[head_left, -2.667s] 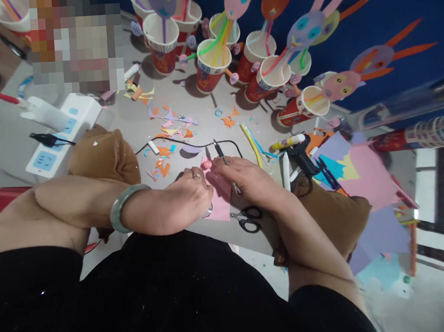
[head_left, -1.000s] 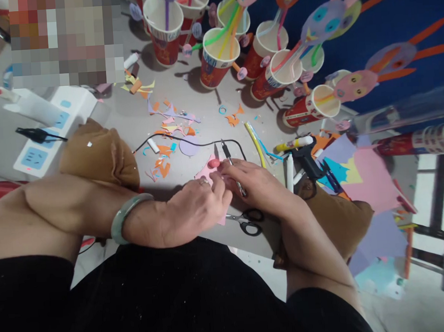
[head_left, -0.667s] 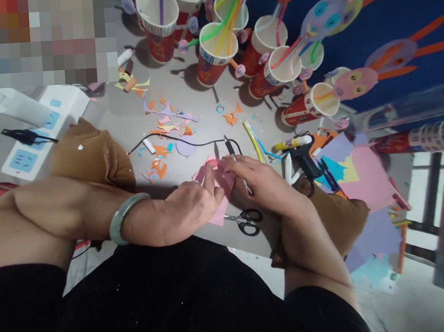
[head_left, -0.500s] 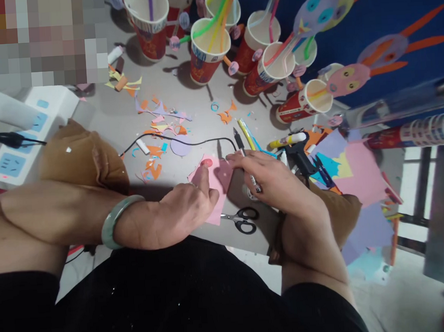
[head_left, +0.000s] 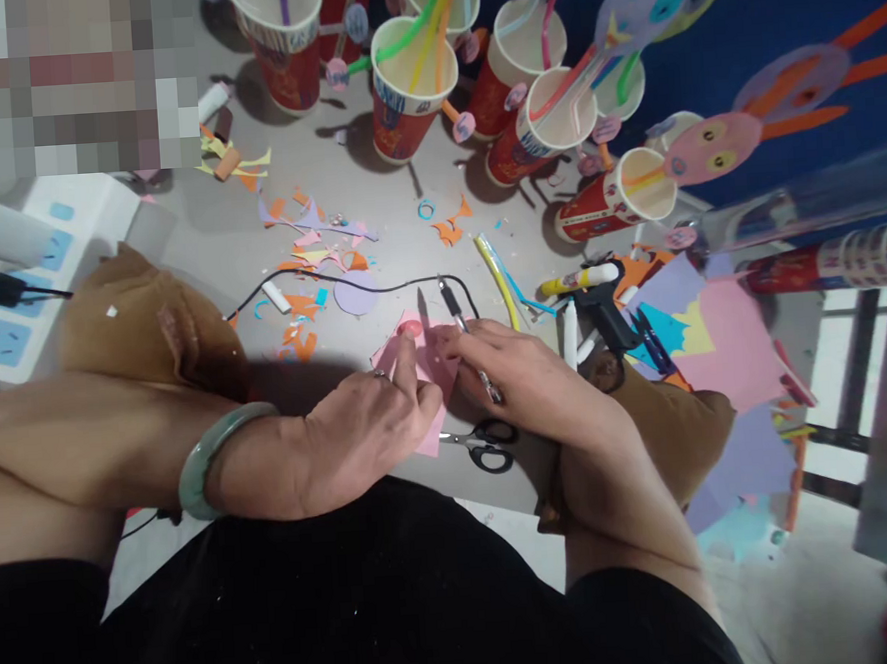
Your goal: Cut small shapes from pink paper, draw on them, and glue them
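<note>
My left hand [head_left: 366, 422] has its index finger stretched out, pinning a small red disc [head_left: 411, 328] onto a piece of pink paper [head_left: 430, 435]. Its other fingers are curled under, and their tips are hidden. Close on the right, my right hand [head_left: 525, 372] is closed around a pen [head_left: 452, 301], its dark end pointing up and away from me. The fingers of this hand reach the right edge of the pink paper. Black-handled scissors [head_left: 490, 457] lie just below both hands, with the blades partly under the paper.
Paper cups [head_left: 403, 94] with straws and paper faces stand across the back. Paper scraps [head_left: 303, 306] and a black cable [head_left: 357, 282] lie ahead. A glue gun [head_left: 609, 312] and coloured paper [head_left: 741, 339] are on the right, a power strip [head_left: 21, 308] on the left.
My right hand has moved left and closer to the pink paper, bringing the pen with it. My left index finger stays on the red disc. The view has shifted slightly.
</note>
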`<action>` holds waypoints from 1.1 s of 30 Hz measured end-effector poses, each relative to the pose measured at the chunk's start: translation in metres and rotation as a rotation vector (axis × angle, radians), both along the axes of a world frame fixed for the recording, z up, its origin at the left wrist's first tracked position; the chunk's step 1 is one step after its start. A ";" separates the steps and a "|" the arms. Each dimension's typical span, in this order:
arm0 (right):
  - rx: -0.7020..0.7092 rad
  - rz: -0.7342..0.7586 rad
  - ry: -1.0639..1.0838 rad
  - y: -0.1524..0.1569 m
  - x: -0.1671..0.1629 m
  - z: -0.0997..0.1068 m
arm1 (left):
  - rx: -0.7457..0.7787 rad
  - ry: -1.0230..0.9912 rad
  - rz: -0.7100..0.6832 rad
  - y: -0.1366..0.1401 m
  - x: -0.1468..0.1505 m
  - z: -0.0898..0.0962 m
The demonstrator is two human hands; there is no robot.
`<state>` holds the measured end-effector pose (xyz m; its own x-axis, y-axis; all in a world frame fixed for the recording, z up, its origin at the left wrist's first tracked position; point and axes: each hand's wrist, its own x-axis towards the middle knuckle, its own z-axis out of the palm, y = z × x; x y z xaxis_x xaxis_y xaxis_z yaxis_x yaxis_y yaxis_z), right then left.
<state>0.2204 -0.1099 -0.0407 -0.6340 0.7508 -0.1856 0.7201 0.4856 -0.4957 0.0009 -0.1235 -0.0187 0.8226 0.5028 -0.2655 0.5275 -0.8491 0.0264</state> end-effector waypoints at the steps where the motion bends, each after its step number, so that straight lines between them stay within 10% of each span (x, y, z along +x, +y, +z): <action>1: 0.025 -0.041 0.026 0.000 -0.001 -0.002 | 0.012 -0.013 -0.004 0.000 0.000 0.000; 7: 0.149 -0.240 0.295 0.003 -0.017 -0.024 | -0.044 0.060 -0.050 0.006 0.001 0.007; 33: 0.222 -0.273 0.323 0.013 -0.033 -0.050 | 0.196 0.017 -0.125 -0.005 -0.007 -0.008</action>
<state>0.1871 -0.0966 -0.0905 -0.4064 0.8972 0.1726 0.6621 0.4194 -0.6210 -0.0062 -0.1281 -0.0267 0.8780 0.4404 -0.1874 0.4166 -0.8960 -0.1541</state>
